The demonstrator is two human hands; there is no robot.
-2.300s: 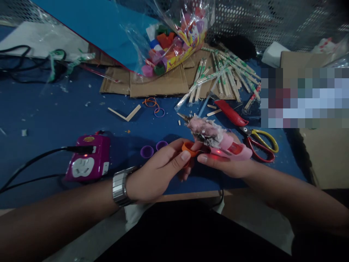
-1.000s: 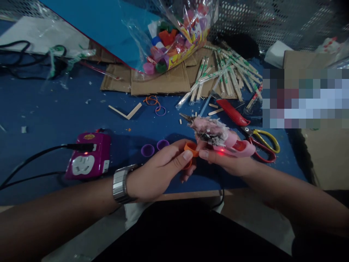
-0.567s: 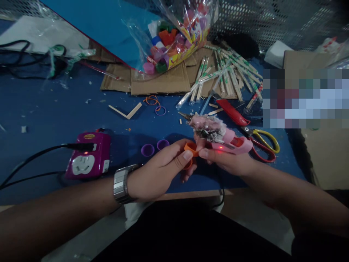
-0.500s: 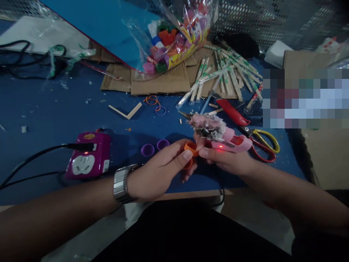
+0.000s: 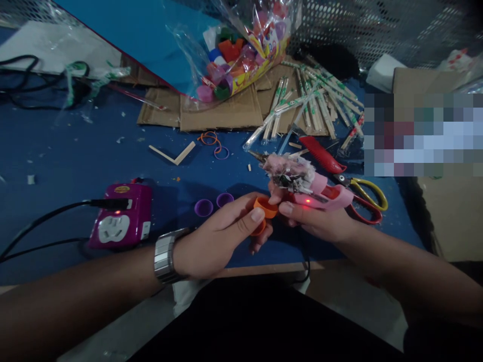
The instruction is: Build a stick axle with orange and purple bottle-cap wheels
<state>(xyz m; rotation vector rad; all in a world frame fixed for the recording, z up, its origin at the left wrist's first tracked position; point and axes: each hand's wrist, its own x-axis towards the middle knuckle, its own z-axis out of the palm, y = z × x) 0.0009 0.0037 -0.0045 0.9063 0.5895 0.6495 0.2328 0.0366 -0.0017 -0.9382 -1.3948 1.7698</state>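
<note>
Pinching the orange cap [image 5: 265, 207] between thumb and fingertips, your left hand [image 5: 219, 244] holds it just over the near edge of the blue table [image 5: 75, 156], against your right hand [image 5: 320, 224], which is wrapped around the pink glue gun [image 5: 326, 195]. Two purple caps [image 5: 204, 207] lie just beyond. The cap looks light, stiff and slick, so grip it by the rim.

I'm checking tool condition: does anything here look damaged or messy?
Yes. The pink plastic glue gun in the right hand is caked near its nozzle with ragged whitish residue and scraps, beside the orange plastic cap in the left hand. Pale bits litter the blue tabletop, and paper-wrapped wooden sticks lie scattered across brown cardboard sheets.
</note>
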